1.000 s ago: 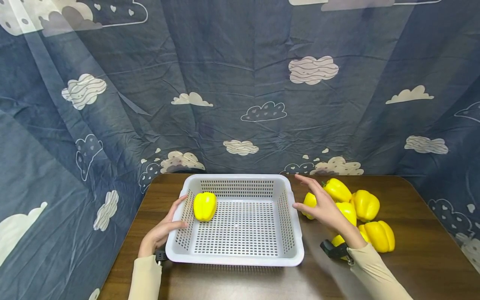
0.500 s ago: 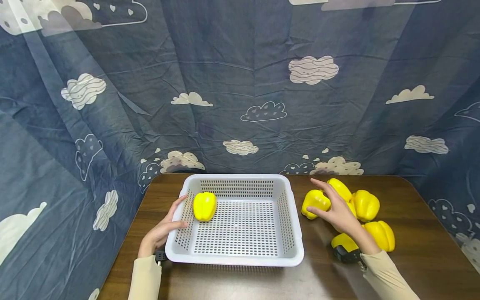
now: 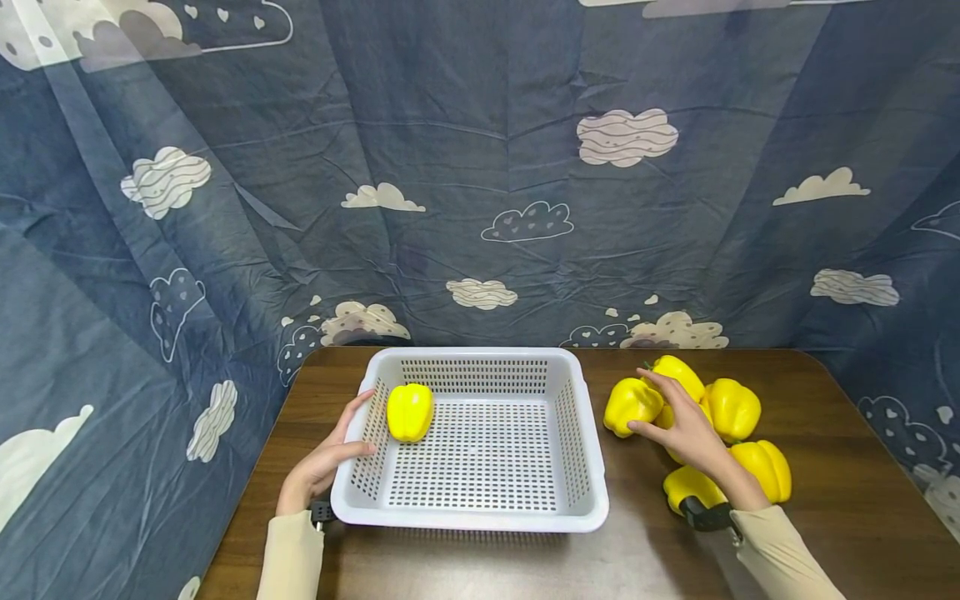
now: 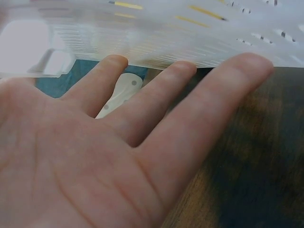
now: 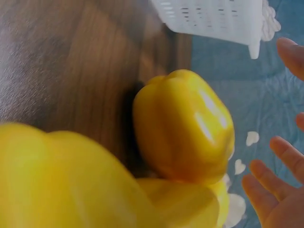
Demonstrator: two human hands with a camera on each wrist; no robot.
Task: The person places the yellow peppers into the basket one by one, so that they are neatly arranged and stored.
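In the head view, one yellow bell pepper (image 3: pixel 410 412) sits in the left part of a white perforated basket (image 3: pixel 469 522). My left hand (image 3: pixel 322 467) rests at the basket's left side. Seen from the left wrist, its fingers (image 4: pixel 180 114) are extended, tips against the basket wall. Over the pile right of the basket is my right hand (image 3: pixel 690 429), fingers spread and holding nothing. Its thumb and fingertips overlap the nearest yellow bell pepper (image 3: pixel 632 406) in the head view. In the right wrist view, the fingers (image 5: pixel 275 178) appear apart from a bell pepper (image 5: pixel 183 126).
Several more yellow bell peppers, among them one at the back (image 3: pixel 678 375) and one at the right (image 3: pixel 761 468), lie around the right hand and forearm. The brown wooden table (image 3: pixel 847 533) ends at a dark blue cloud-patterned curtain (image 3: pixel 510 158) behind.
My right hand has moved away from the basket's right rim, rightward and slightly down, over the pepper pile. The left hand and basket have stayed put.
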